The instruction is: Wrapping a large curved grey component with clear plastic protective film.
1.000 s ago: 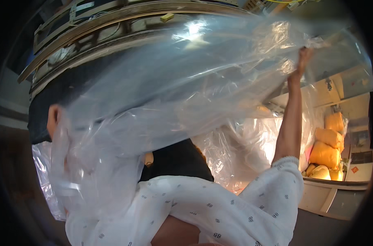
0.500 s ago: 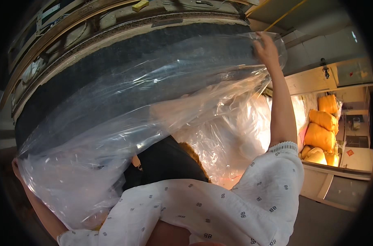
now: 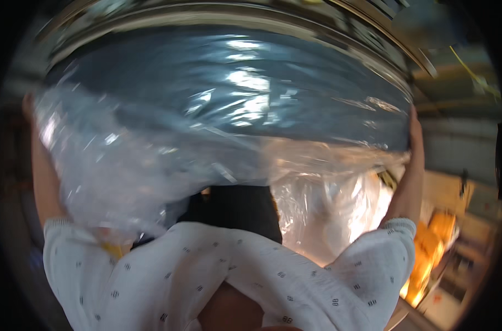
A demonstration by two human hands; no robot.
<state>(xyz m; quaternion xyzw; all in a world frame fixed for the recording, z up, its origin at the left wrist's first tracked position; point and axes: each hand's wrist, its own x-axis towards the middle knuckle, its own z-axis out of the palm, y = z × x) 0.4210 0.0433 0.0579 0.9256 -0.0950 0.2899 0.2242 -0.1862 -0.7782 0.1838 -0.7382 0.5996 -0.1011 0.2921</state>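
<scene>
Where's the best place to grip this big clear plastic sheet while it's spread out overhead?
Probably at its two outer edges, one from each side. The clear plastic sheet is limp and sags in the middle; the left hand and right hand at opposite edges keep it stretched.

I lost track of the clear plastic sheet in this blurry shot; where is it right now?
In the head view the clear plastic sheet spans the upper middle, stretched overhead between the raised left hand and right hand, above the white patterned sleeves.
</scene>
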